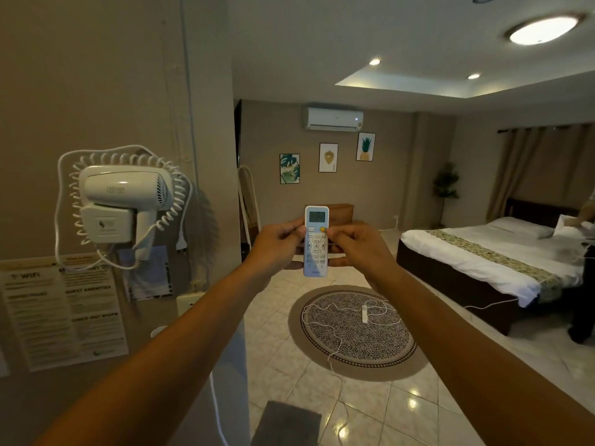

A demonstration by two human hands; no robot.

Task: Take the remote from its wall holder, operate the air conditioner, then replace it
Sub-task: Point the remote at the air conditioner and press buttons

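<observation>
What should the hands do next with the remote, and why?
Probably press the orange button: the right hand has a fingertip right beside it, the left hand steadies the remote, and it points toward the air conditioner.

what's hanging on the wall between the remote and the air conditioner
Head view: three framed prints hang on the far wall below the air conditioner, above the remote.

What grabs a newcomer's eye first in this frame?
The white remote held upright at centre, gripped from each side by the left hand and right hand, the right thumb at its orange button. Straight beyond it, high on the far wall, is the air conditioner. On the near wall at left hangs a white hair dryer ringed by its coiled cord.
</observation>
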